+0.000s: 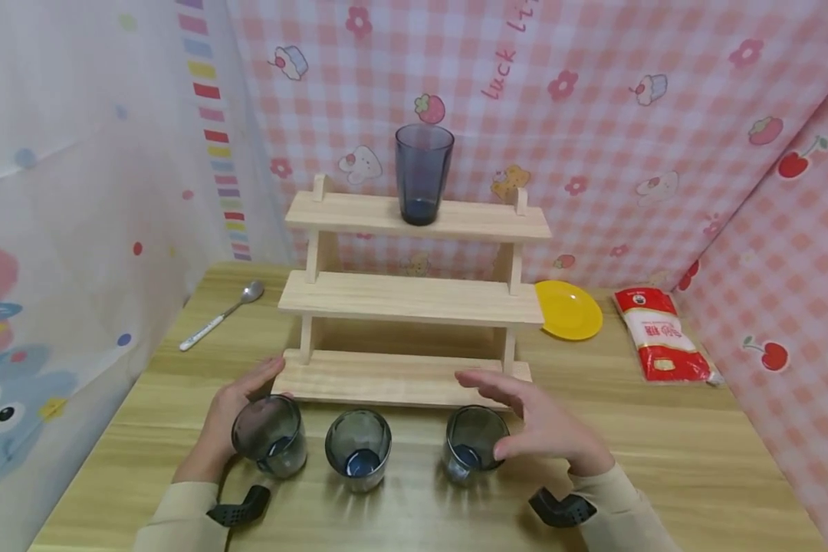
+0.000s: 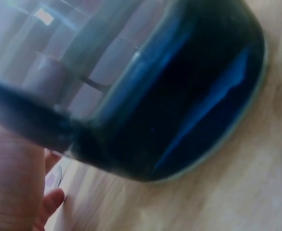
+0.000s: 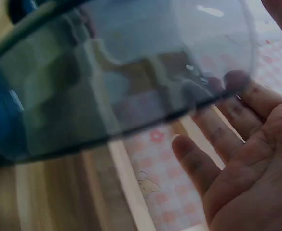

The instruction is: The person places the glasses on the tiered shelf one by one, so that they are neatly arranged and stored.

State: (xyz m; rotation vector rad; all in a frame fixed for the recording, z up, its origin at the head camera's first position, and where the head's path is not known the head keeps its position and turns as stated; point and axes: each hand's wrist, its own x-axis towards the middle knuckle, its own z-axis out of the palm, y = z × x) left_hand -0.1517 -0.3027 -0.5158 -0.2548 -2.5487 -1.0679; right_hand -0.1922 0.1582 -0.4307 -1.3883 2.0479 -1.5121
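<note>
Three short-looking smoked-glass tumblers stand in a row on the wooden table in the head view. My left hand [image 1: 224, 418] is beside the left tumbler [image 1: 271, 437], fingers stretched forward toward the shelf's lowest step; the glass hides part of the hand. In the left wrist view that tumbler's thick base [image 2: 189, 110] fills the frame. The middle tumbler [image 1: 359, 448] stands apart from both hands. My right hand [image 1: 541, 422] is spread at the right tumbler [image 1: 474, 445], thumb tip at its rim, fingers reaching past it. In the right wrist view its fingers [image 3: 227, 130] lie behind the glass.
A three-step wooden shelf [image 1: 407, 299] stands just beyond the tumblers, with a tall smoked glass [image 1: 423, 172] on its top step. A spoon [image 1: 221, 316] lies at the left. To the right are a yellow plate [image 1: 571, 310] and a red-and-white packet [image 1: 662, 335].
</note>
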